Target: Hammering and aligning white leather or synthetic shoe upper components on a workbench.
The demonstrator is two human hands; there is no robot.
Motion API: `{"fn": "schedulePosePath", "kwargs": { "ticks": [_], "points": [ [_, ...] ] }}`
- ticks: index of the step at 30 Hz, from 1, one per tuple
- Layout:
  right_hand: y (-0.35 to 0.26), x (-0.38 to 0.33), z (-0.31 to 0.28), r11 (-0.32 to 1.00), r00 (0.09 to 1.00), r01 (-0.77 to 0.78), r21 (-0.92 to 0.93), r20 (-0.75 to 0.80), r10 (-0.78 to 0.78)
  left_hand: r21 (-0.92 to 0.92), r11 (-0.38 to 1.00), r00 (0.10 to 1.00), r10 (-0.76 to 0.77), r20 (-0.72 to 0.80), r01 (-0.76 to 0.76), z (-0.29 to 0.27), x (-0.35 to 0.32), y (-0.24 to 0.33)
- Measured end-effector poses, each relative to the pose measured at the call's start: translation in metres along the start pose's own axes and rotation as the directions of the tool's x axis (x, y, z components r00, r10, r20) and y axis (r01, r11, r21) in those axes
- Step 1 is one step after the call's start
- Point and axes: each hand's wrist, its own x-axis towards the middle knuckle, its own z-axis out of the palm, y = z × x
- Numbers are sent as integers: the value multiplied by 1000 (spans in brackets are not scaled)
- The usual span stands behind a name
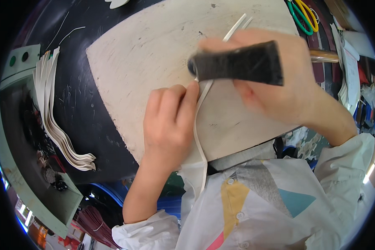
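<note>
A hammer with a black head (239, 64) and a wooden handle (324, 56) is gripped in my right hand (279, 89), which is blurred by motion. The hammer head is over the pale board (125, 75), just beyond my left fingertips, and hides what lies beneath it. A narrow white strip (199, 137) runs up the board, past my left hand and under the hammer; its far end shows beyond. My left hand (168, 121) rests on the board with curled fingers, the fingertips pressed together at the strip. Whether they pinch it is partly hidden.
On the dark table (75, 100) to the left lies a bundle of white strips (50, 112). A grey-green machine housing (18, 68) stands at the left edge. Green and yellow looped handles (304, 16) lie at the far right, near papers (351, 75).
</note>
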Motion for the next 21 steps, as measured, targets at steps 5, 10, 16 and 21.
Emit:
{"fn": "schedulePosePath", "kwargs": {
  "ticks": [5, 10, 16, 21],
  "points": [
    [8, 7, 3, 988, 998, 15, -155, -64, -25, -18, 999, 999, -34, 5, 34, -9, -8, -1],
    [-7, -2, 11, 999, 999, 11, 37, -32, -9, -36, 999, 1000, 11, -19, -12, -10, -12, -5],
    [-13, 1, 4, 994, 1000, 2, 105, -28, 1, -26, 999, 999, -38, -10, 37, -14, -16, -3],
    [-3, 8, 1, 999, 999, -36, -37, -33, 34, -26, 999, 999, -48, -2, 48, -17, -22, -5]
  ]
}}
